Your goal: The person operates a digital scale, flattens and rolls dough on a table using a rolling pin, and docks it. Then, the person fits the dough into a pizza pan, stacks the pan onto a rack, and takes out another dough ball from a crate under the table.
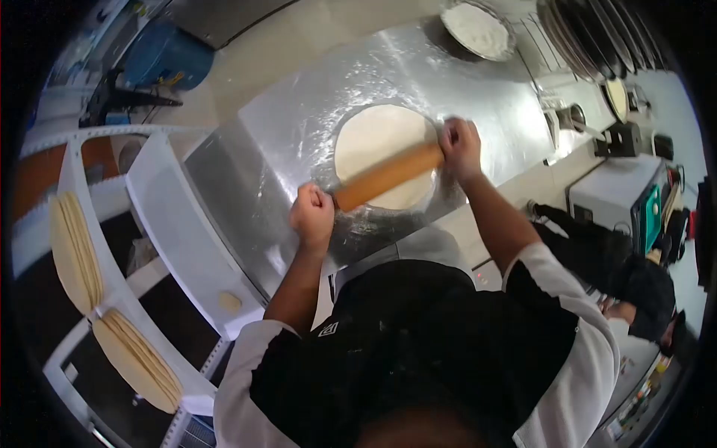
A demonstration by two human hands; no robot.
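A wooden rolling pin (390,177) lies slantwise across a round, flat sheet of dough (379,139). My left hand (312,215) is closed around the pin's near-left end, just beyond the dough's edge. Around the opposite end my right hand (461,147) is closed too, a little farther from my body. Both handles are hidden inside my fists. Under the dough is a shiny metal table (269,142), streaked with white flour around the sheet.
A bowl of flour (478,30) stands at the table's far right corner. On the left, a white shelf rack (175,201) holds stacks of flat dough rounds (78,254). A blue bin (168,58) is at far left. Another person (650,291) in black works at right.
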